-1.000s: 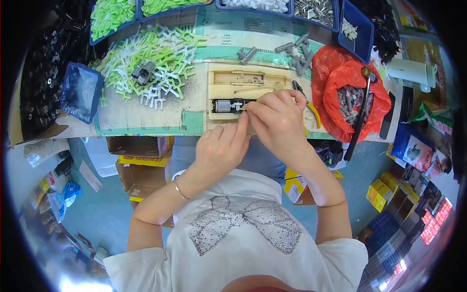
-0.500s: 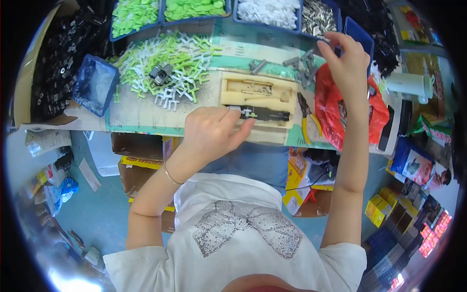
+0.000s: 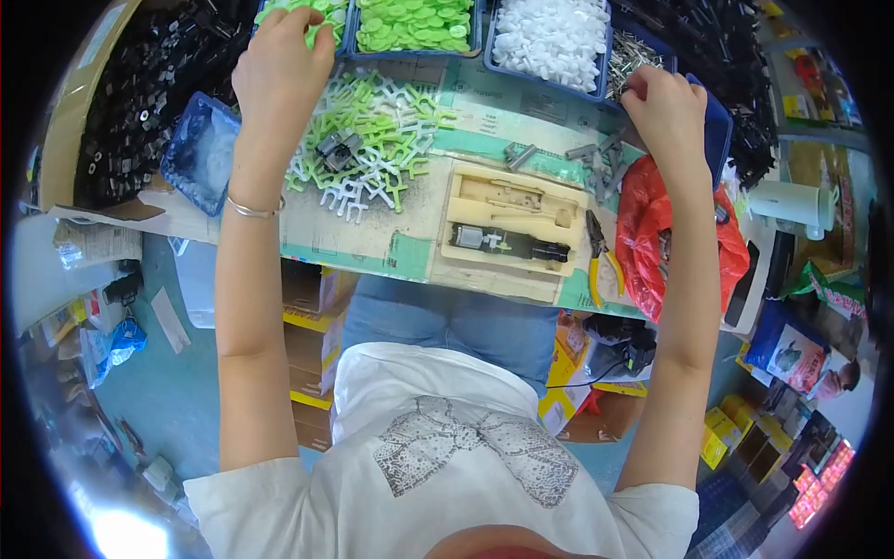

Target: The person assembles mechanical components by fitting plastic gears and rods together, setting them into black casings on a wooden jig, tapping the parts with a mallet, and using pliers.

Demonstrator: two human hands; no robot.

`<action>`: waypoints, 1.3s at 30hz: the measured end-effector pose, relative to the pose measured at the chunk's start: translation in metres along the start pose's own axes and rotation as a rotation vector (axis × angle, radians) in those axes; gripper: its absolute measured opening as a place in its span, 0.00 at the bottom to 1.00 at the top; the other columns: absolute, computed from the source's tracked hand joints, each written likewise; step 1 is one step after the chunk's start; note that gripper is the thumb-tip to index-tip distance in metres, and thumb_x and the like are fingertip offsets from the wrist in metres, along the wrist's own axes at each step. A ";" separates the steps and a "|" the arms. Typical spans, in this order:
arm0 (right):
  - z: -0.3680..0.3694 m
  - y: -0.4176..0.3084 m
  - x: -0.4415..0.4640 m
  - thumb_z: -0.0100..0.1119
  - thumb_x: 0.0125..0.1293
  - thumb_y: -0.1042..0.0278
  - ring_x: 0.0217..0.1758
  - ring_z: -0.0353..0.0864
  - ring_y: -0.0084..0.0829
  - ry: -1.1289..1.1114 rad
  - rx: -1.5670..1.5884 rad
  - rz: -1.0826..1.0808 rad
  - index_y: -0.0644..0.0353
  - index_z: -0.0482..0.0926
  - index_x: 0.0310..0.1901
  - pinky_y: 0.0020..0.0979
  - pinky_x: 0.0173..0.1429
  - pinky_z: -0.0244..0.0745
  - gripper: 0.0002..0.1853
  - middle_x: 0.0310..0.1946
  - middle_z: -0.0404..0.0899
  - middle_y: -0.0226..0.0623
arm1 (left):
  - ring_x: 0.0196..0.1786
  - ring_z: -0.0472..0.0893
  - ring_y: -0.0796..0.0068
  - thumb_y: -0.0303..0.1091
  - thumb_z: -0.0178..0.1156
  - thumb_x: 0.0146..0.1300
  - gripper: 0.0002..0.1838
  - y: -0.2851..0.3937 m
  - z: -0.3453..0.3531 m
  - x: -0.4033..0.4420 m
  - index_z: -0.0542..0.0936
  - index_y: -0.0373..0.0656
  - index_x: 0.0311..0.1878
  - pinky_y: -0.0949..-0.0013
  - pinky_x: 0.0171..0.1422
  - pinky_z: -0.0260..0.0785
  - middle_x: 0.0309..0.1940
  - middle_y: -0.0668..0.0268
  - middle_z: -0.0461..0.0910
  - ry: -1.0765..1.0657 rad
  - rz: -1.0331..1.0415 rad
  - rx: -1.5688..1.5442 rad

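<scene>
My left hand [image 3: 282, 70] is over the tray of light-green plastic pieces [image 3: 341, 15] at the upper left. Its fingers are curled, with thumb and forefinger close together; anything between them is too small to tell. My right hand [image 3: 667, 110] is at the tray of small metal pins [image 3: 635, 58], fingers bent in a pinch, their contents hidden. Between my arms lies a cream-coloured fixture [image 3: 518, 197] with two hollows. In its near hollow rests a black housing [image 3: 545, 250] holding a grey cylinder [image 3: 468, 237] and a pale Y-shaped piece [image 3: 496, 242].
Green and white Y-shaped pieces [image 3: 396, 121] are piled left of the fixture, a dark grey part [image 3: 338, 149] on top. Yellow-handled pliers [image 3: 596, 265] and a red plastic bag [image 3: 643, 224] lie right. Behind stand trays of green discs [image 3: 414, 23] and white pieces [image 3: 549, 42].
My left hand has left the black housing and moved up and left to the light-green pieces. My right hand stays near the metal pins, its fingers now closer together. The view has shifted slightly.
</scene>
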State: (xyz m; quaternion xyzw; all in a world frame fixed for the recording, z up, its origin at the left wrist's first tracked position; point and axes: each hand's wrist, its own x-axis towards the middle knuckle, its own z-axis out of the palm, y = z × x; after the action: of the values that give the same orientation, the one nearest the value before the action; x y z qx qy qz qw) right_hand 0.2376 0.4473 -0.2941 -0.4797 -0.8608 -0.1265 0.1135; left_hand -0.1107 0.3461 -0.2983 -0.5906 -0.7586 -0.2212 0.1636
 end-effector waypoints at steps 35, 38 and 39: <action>-0.051 -0.106 -0.090 0.64 0.50 0.86 0.34 0.82 0.28 0.357 1.370 0.063 0.63 0.73 0.28 0.26 0.40 0.77 0.10 0.32 0.81 0.39 | 0.47 0.82 0.71 0.27 0.60 0.65 0.14 0.126 -0.033 -0.108 0.76 0.36 0.52 0.72 0.53 0.77 0.43 0.59 0.81 -0.843 -0.757 -2.239; -0.059 -0.104 -0.096 0.64 0.50 0.87 0.37 0.83 0.31 0.339 1.114 -0.066 0.61 0.72 0.29 0.27 0.44 0.76 0.12 0.32 0.81 0.40 | 0.47 0.82 0.72 0.26 0.60 0.64 0.14 0.127 -0.032 -0.112 0.76 0.36 0.52 0.72 0.53 0.77 0.43 0.59 0.81 -0.831 -0.767 -2.236; -0.061 -0.104 -0.098 0.64 0.51 0.89 0.41 0.83 0.32 0.302 0.935 -0.129 0.60 0.71 0.30 0.27 0.48 0.76 0.13 0.33 0.81 0.40 | 0.47 0.82 0.73 0.25 0.62 0.62 0.14 0.128 -0.032 -0.114 0.77 0.36 0.51 0.73 0.53 0.77 0.44 0.59 0.81 -0.777 -0.709 -2.207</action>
State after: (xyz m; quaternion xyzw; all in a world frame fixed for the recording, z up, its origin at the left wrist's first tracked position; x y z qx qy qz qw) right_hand 0.2033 0.2966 -0.2785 -0.2993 -0.8273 0.1984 0.4320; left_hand 0.0412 0.2614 -0.3115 -0.1997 -0.2810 -0.5875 -0.7321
